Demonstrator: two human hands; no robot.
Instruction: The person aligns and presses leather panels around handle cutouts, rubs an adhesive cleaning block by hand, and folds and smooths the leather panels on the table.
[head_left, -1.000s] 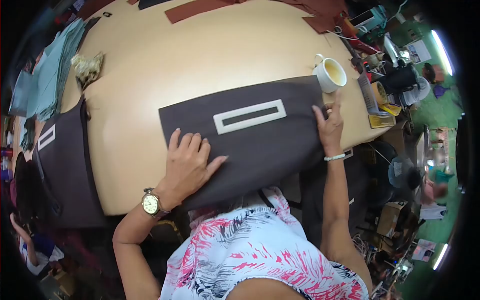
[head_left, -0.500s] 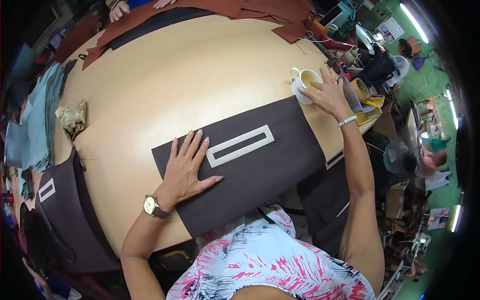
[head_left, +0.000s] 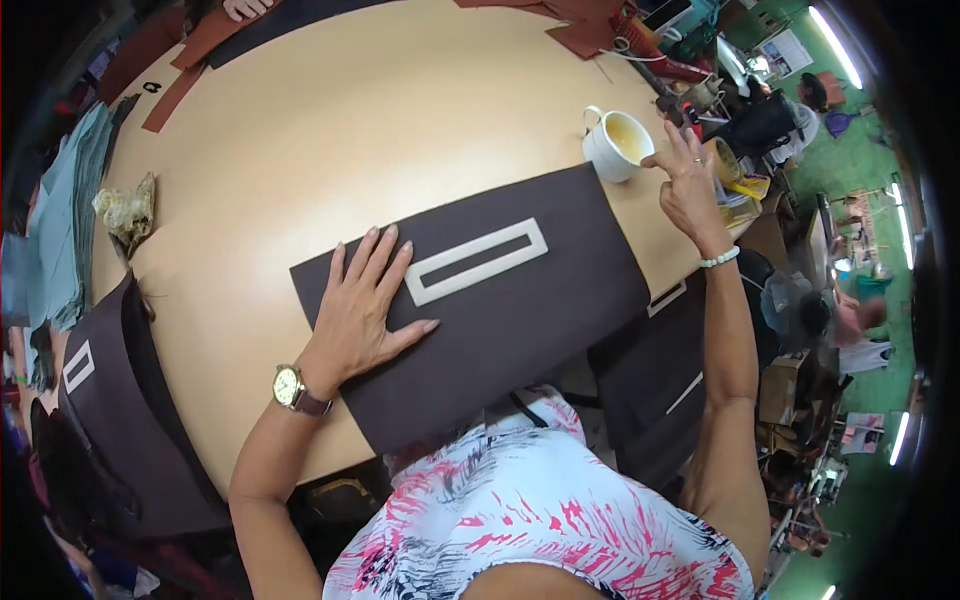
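A dark brown sheet (head_left: 500, 350), which looks like leather or fabric, lies on the table in front of me and reaches past its near edge. On it sits a pale rectangular frame (head_left: 478, 262) with a long narrow slot. My left hand (head_left: 360, 310) rests flat on the sheet's left part, fingers spread, fingertips close to the frame's left end. Beyond the sheet's far right corner stands a white cup (head_left: 606, 152) with yellowish contents. My right hand (head_left: 690, 195) hovers just right of the cup, fingers apart, one fingertip near the rim; nothing shows in it.
Another dark piece with a pale frame (head_left: 78, 367) hangs over the table's left edge. Behind it are a crumpled yellowish lump (head_left: 128, 210) and stacked blue-grey sheets (head_left: 62, 220). Tape and containers (head_left: 725, 160) crowd the right edge. Another person's hand (head_left: 245, 8) is at the far side.
My right hand has drawn back to the right from the cup, where its fingers were over the rim. My left hand stays on the sheet. The whole view has shifted slightly.
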